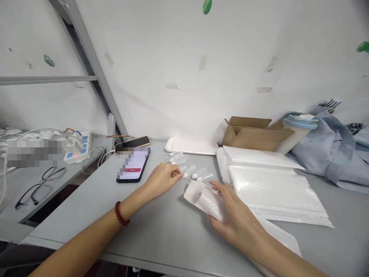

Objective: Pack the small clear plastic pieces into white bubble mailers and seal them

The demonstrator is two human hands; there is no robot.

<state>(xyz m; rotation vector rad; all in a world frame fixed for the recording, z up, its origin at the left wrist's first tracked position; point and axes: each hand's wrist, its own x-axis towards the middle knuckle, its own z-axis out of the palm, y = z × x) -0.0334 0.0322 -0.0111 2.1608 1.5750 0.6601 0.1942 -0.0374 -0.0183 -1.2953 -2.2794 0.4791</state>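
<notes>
My left hand (163, 179) reaches in from the left with a red beaded bracelet on its wrist. Its thumb and fingers are pinched together at the white tip of a small clear plastic bottle (190, 170). Several similar bottles (200, 173) lie loosely around the fingertips on the grey table. My right hand (230, 211) wraps round a white bubble mailer (209, 200), whose mouth gapes toward the bottles. What lies inside the mailer I cannot make out.
A stack of white bubble mailers (273, 184) lies on the right, before a cardboard box (253, 134), a blue-lidded cup (298, 125) and a light blue cloth bag (331, 150). At left are two phones (134, 165), glasses (40, 188) and a power strip (79, 148). A flat mailer (193, 146) rests by the wall.
</notes>
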